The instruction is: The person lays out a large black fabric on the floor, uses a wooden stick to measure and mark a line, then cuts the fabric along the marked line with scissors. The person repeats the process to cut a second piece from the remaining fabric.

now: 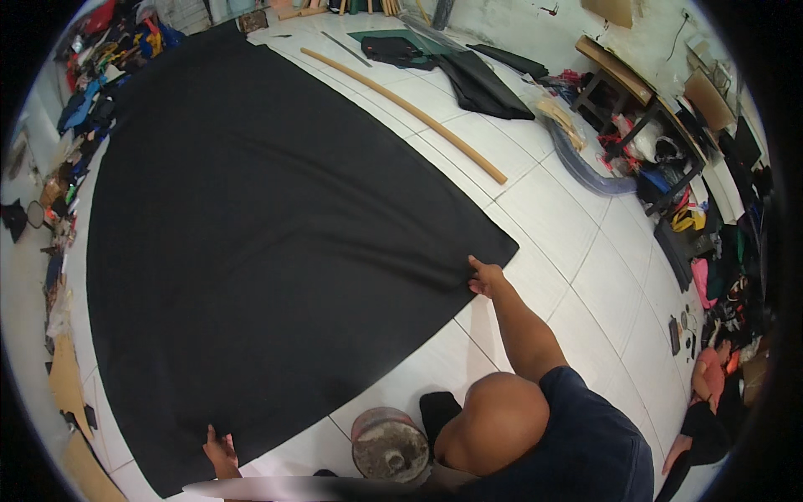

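Note:
A large black sheet (251, 251) of fabric or similar material lies spread on the white tiled floor, with soft ripples running toward its right corner. My right hand (487, 278) grips the near edge close to that corner, fingers bent. At the near left corner, my left hand (220, 452) rests on the sheet with its fingers stretched out and apart. Between my arms, beside my bent knee (502, 418), stands a round, worn, grey-topped object (389, 450).
Beyond the sheet's right edge lies a long tan pole (410, 109). Folded black material (481, 84) lies farther back. Cluttered piles line the left wall, and a wooden rack (619, 71) stands at right. Another person (709, 376) sits at the far right.

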The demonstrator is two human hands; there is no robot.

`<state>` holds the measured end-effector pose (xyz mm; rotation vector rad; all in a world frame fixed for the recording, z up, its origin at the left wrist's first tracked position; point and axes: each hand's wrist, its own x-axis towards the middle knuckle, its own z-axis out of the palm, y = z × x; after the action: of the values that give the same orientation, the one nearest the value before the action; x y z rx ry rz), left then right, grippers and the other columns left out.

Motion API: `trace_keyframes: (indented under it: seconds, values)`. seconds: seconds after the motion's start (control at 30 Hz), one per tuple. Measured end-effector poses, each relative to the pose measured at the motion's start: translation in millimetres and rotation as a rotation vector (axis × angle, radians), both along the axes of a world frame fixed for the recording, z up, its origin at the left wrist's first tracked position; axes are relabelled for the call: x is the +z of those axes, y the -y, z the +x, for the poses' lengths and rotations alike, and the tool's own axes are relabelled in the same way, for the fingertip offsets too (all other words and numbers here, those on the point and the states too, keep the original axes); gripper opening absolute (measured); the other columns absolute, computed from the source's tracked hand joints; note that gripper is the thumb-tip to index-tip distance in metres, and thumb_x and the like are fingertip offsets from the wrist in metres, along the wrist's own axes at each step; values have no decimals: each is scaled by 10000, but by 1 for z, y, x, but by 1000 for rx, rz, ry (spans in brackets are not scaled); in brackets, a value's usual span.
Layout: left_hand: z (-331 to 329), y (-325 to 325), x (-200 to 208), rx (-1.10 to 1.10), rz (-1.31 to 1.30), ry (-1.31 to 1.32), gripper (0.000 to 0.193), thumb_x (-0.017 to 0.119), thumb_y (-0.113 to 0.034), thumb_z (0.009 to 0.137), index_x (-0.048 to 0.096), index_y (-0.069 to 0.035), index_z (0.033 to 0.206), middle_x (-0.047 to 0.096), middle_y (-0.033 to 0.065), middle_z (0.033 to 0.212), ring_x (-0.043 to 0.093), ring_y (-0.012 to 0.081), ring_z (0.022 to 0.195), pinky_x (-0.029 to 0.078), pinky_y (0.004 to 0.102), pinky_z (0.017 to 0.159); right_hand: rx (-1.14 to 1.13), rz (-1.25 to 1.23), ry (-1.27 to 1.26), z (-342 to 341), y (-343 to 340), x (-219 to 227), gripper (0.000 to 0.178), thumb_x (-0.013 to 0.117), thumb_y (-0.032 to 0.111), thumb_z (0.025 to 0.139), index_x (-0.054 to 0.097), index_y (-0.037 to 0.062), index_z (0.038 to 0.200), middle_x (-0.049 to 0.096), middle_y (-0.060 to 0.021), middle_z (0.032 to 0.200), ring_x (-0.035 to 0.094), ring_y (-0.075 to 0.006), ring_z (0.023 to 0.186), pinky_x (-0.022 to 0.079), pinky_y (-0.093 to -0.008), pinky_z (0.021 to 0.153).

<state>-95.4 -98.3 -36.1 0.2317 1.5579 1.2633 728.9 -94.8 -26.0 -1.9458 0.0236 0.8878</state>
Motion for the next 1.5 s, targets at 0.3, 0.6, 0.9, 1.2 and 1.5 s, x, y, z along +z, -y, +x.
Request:
trace_keyframes:
  seconds: [0.3, 0.6, 0.9, 1.2, 1.5]
  values:
    - [-36, -90, 72, 197, 119, -281, 417, 701, -154, 829, 537, -91, 1208, 580, 67, 1210, 545, 207, 1037, 428, 357, 825, 338, 177, 614, 57, -151, 143, 461, 545, 341, 885, 662, -78, 1040, 677, -276, 1008, 656, -399, 868, 500, -495, 776]
    - [-104, -39, 163, -254, 613, -637, 400, 568, -218, 974, 578, 24, 1293, 631, 132, 1262, 574, 231, 1181, 462, 375, 1005, 249, 1071, 836, -5, -177, 358, 368, 582, 322, 959, 641, -35, 1027, 613, -145, 1036, 572, -229, 963, 455, -365, 841]
    - [-49, 41, -33, 182, -87, -134, 289, 709, -267, 930, 658, -54, 1119, 669, 22, 1046, 584, 107, 939, 420, 265, 830, 291, -284, 723, 21, -14, 12, 503, 526, 478, 986, 643, -7, 1047, 653, -284, 1113, 604, -457, 1110, 460, -503, 947]
    - [-80, 72, -77, 110, -147, -106, 303, 654, -303, 947, 654, -78, 1150, 664, 27, 1134, 581, 138, 1009, 421, 283, 878, 239, -435, 835, 25, 3, 7, 426, 582, 434, 956, 652, 13, 949, 695, -233, 979, 667, -418, 966, 510, -483, 826]
    - [-57, 71, -73, 171, -208, -238, 220, 621, -225, 911, 646, -65, 1061, 687, 34, 1018, 635, 161, 922, 493, 303, 748, 243, -471, 913, 32, 17, 5, 313, 581, 361, 921, 640, 55, 939, 706, -179, 944, 679, -392, 926, 519, -502, 776]
